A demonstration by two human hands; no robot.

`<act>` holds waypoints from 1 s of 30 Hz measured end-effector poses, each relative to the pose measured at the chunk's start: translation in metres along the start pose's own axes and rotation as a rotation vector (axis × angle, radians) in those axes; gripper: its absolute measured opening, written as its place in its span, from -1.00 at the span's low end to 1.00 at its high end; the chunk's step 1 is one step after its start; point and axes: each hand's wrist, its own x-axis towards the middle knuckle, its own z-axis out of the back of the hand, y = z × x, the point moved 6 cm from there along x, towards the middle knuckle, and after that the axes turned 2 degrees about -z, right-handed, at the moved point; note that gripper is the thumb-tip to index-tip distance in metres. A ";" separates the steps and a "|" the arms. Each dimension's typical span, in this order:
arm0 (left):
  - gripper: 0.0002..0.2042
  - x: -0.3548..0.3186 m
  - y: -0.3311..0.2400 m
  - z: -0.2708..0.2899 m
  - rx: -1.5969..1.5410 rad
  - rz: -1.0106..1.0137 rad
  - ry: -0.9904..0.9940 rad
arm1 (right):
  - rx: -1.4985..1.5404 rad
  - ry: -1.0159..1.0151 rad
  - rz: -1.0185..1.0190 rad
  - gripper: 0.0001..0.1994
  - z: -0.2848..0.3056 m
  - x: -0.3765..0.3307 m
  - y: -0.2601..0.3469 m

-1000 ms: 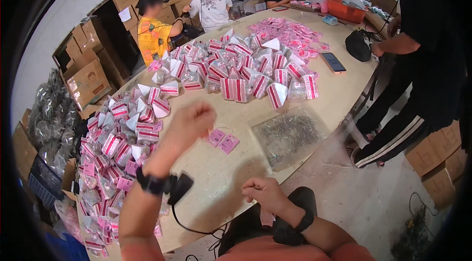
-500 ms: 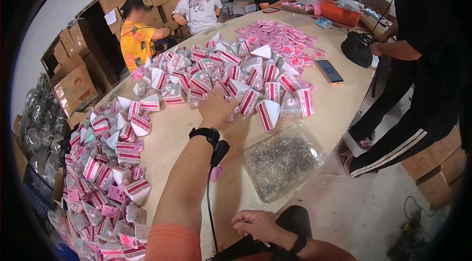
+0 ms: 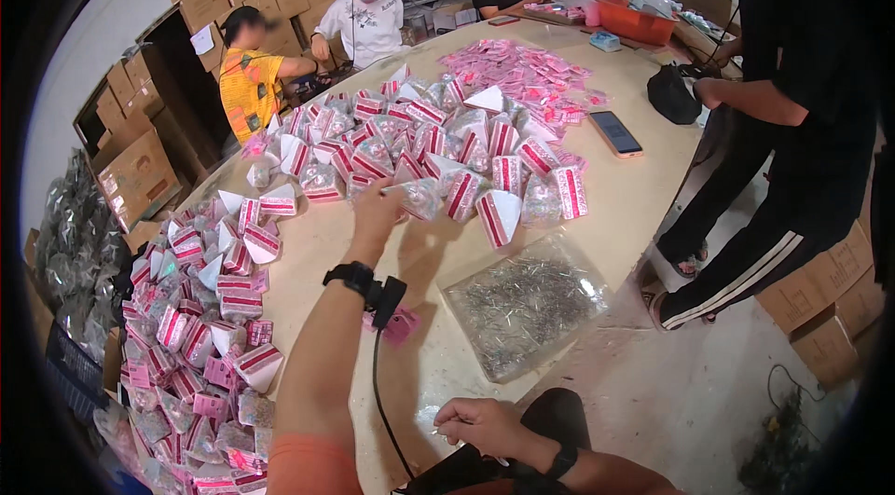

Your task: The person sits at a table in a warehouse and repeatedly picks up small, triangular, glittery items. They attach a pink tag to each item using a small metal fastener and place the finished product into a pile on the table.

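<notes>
Take the clear packet (image 3: 419, 199) as the centre of the clock: it sits at the near edge of the main heap (image 3: 373, 145) of packets, and your left hand (image 3: 375, 215) meets it from about eight o'clock, the fingers appearing to pinch its left side. For a sound grip, you would do well to press the film between thumb and fingertips without squeezing the filling, and to draw the packet off toward six o'clock, so the striped packet (image 3: 460, 195) just beside it at three doesn't roll. Mind the black cable (image 3: 380, 392) from your left wrist, too; it runs close by the pink cards (image 3: 403, 327) at six and could drag them. Your right hand (image 3: 485, 425) rests low, between five and six, fingers curled with thumb and forefinger drawn together; anything pinched there is too small for me to tell. The tray (image 3: 552, 248) of thin metallic pieces lies between four and five, well within reach of that hand. As for looks, the packet is see-through and plump, with a pale, glittery filling, and your fingers cover its left end. Many around it, and in the second heap (image 3: 196, 336) toward eight, show wedge shapes with red-and-white bands and plain white faces.
</notes>
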 end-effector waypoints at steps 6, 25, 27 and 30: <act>-0.71 -0.074 -0.038 0.044 -0.787 0.211 0.043 | 0.015 -0.028 0.202 -0.86 -0.002 0.013 -0.028; -0.60 -0.345 -0.065 0.075 -1.262 0.331 0.083 | -0.209 -0.172 0.494 -0.86 -0.063 -0.037 0.071; -0.58 -0.353 -0.072 0.073 -1.285 0.323 0.088 | -0.266 -0.161 0.536 -0.86 -0.080 -0.044 0.091; -0.54 -0.358 -0.094 0.070 -1.213 0.250 0.194 | -0.303 -0.123 0.583 -0.86 -0.096 -0.042 0.104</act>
